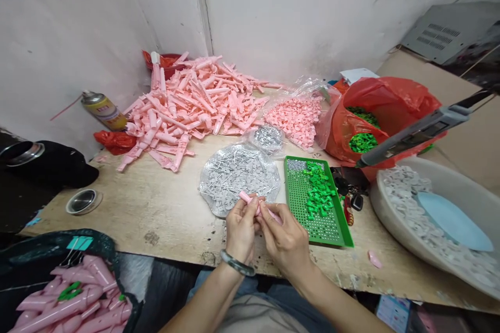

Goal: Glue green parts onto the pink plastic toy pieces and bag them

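My left hand (pixel 240 229) and my right hand (pixel 285 237) meet at the table's front edge, both closed around one pink plastic piece (pixel 250 200) whose end sticks up between the fingers. A grey bangle sits on my left wrist. Just beyond the hands lies a clear bag of small metal pins and pale parts (pixel 238 174). To the right is a green perforated tray (pixel 312 218) carrying several green clips (pixel 318 190).
A big heap of pink plastic pieces (pixel 195 104) fills the back of the table, with a bag of small pink parts (pixel 297 117) and a red bag of green parts (pixel 375 114) beside it. A basin of white parts (pixel 429 218) stands right. Spray can (pixel 103 110) and metal cup (pixel 83 201) left; black bag of assembled pink pieces (pixel 74 296) near left.
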`<state>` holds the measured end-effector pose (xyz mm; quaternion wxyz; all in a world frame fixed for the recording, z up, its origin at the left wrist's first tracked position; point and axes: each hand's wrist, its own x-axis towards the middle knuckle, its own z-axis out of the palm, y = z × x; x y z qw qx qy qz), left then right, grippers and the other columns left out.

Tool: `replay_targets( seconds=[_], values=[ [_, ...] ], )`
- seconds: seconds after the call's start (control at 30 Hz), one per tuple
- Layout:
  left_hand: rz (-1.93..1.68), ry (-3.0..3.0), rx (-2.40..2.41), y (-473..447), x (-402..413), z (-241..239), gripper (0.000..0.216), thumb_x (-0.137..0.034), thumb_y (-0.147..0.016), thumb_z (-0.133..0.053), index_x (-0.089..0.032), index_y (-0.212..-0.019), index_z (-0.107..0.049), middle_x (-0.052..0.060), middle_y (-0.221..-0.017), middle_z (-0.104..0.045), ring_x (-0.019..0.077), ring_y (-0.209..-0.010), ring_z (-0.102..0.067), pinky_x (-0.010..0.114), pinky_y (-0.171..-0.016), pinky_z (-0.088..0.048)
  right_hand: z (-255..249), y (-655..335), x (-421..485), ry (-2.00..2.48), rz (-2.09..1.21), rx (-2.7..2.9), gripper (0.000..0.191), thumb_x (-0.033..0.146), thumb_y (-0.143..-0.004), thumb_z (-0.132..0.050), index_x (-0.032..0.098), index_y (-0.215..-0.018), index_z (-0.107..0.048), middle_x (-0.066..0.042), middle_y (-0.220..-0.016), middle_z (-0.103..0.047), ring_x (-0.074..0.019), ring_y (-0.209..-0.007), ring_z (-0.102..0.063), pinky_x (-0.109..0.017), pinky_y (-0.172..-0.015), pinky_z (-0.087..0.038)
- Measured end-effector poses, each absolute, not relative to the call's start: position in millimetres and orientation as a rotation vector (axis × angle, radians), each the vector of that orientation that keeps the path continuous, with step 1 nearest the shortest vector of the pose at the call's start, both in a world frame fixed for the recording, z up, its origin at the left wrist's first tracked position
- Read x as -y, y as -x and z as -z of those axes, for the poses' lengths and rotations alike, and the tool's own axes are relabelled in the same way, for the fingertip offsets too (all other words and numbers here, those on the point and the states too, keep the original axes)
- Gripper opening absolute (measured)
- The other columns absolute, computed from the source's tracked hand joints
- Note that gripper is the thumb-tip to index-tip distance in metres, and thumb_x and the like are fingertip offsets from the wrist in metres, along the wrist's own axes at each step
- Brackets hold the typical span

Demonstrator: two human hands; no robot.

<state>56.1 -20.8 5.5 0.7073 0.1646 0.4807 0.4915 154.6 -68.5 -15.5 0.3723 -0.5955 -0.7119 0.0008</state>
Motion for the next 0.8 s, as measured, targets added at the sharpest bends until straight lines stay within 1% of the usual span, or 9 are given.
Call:
replay_targets(
  seconds=[0.1,0.27,0.33,0.43,0.53,0.6,0.73,0.8],
  values=[
    [-1.051,-0.335,-1.058,-56.0,20.1,-6.1,0.048,-0.038,-0.059,-0.087,-0.011,-0.094,-0.067,0.012,-0.089,-0.075,0.0190,-0.069,-0.069,0.027,-0.058,-0.055,16.2,-153.4,68.0,1.581,0.013,1.849,0.035,0.015,-0.094,-0.051,0.022,-0.125,-0.066,-0.012,-0.100,-0.067,-0.0201,-0.083,-0.065,-0.028,-0.067,-0.055],
    [-1.085,-0.321,-1.075,-55.9,22.2,-4.5,0.044,-0.034,-0.064,-0.086,-0.012,-0.096,-0.068,0.010,-0.090,-0.075,0.0171,-0.068,-0.069,0.024,-0.056,-0.055,17.5,-153.4,68.6,1.562,0.017,1.874,0.034,0.016,-0.096,-0.051,0.023,-0.126,-0.066,-0.011,-0.101,-0.067,-0.0190,-0.085,-0.064,-0.027,-0.069,-0.053],
    [-1.044,-0.308,-1.060,-55.4,21.4,-3.7,0.038,-0.031,-0.066,-0.084,-0.011,-0.094,-0.068,0.011,-0.088,-0.075,0.0170,-0.067,-0.069,0.024,-0.056,-0.055,18.7,-153.1,68.0,1.553,0.055,1.877,0.033,0.017,-0.096,-0.052,0.022,-0.125,-0.066,-0.010,-0.100,-0.067,-0.0186,-0.083,-0.064,-0.026,-0.067,-0.051],
    [-1.075,-0.258,-1.064,-53.0,18.2,-4.9,0.027,-0.025,-0.073,-0.078,-0.013,-0.094,-0.068,0.010,-0.088,-0.075,0.0158,-0.066,-0.069,0.022,-0.054,-0.055,18.2,-152.2,65.5,1.560,0.107,1.867,0.032,0.017,-0.096,-0.052,0.020,-0.124,-0.066,-0.009,-0.096,-0.066,-0.0185,-0.081,-0.062,-0.026,-0.064,-0.049],
    [-0.978,-0.344,-1.056,-49.8,14.3,-8.6,0.022,-0.022,-0.075,-0.076,-0.011,-0.093,-0.068,0.010,-0.084,-0.075,0.0163,-0.063,-0.069,0.021,-0.051,-0.054,12.9,-151.5,63.5,1.571,0.078,1.882,0.031,0.020,-0.097,-0.052,0.019,-0.124,-0.065,-0.009,-0.096,-0.066,-0.0191,-0.082,-0.061,-0.027,-0.067,-0.049],
    [-0.965,-0.419,-1.047,-49.9,12.0,-9.2,0.022,-0.021,-0.075,-0.076,-0.011,-0.093,-0.069,0.009,-0.085,-0.075,0.0159,-0.063,-0.069,0.021,-0.053,-0.056,8.2,-151.2,61.9,1.581,0.041,1.883,0.032,0.022,-0.097,-0.051,0.019,-0.127,-0.063,-0.009,-0.100,-0.066,-0.0195,-0.085,-0.061,-0.028,-0.070,-0.050],
    [-1.164,-0.424,-1.045,-56.5,10.9,-4.7,0.020,-0.020,-0.079,-0.072,-0.014,-0.098,-0.069,0.006,-0.091,-0.075,0.0146,-0.069,-0.070,0.022,-0.062,-0.059,0.6,-153.7,59.1,1.620,0.029,1.872,0.036,0.023,-0.097,-0.047,0.020,-0.130,-0.060,-0.008,-0.105,-0.066,-0.0191,-0.087,-0.062,-0.029,-0.072,-0.052],
    [-1.143,-0.447,-1.027,-58.5,11.7,-4.5,0.017,-0.020,-0.080,-0.072,-0.014,-0.096,-0.070,0.005,-0.091,-0.075,0.0150,-0.071,-0.070,0.023,-0.065,-0.060,-4.1,-158.7,60.4,1.614,-0.017,1.877,0.035,0.024,-0.097,-0.047,0.021,-0.130,-0.060,-0.008,-0.107,-0.066,-0.0186,-0.089,-0.062,-0.029,-0.075,-0.052]
  ],
)
